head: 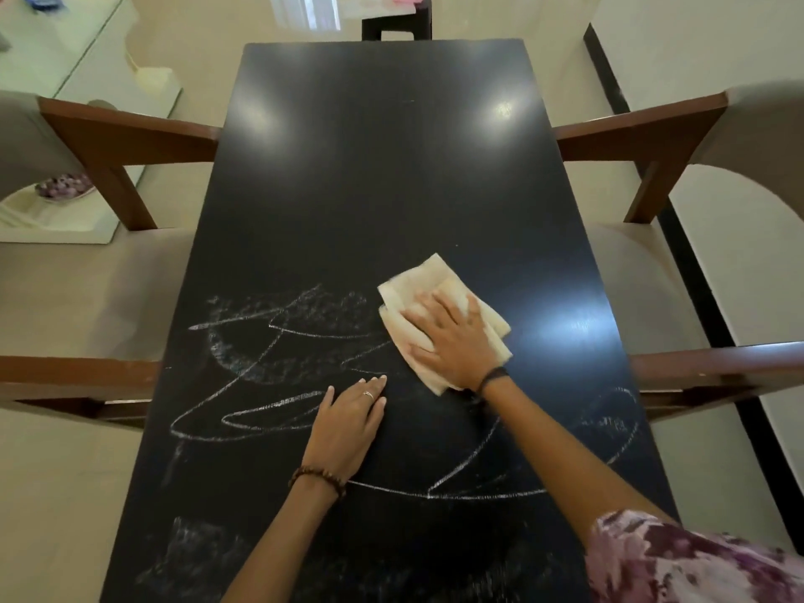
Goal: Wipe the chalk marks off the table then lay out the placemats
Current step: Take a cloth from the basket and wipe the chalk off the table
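Note:
A long black table point(383, 167) runs away from me. White chalk marks point(278, 341) scrawl across its near half, as loops, zigzags and smudged patches. My right hand point(452, 341) presses flat on a folded beige cloth point(428, 282) just right of the scribbles, fingers spread on top of it. My left hand point(348, 424) lies flat on the table over the chalk lines, fingers together, holding nothing. No placemats are in view.
Wooden armchairs with beige seats stand on both sides, one at the left point(108, 137) and one at the right point(652, 137). A dark chair point(396, 26) sits at the far end. A white cabinet point(65, 58) is at far left.

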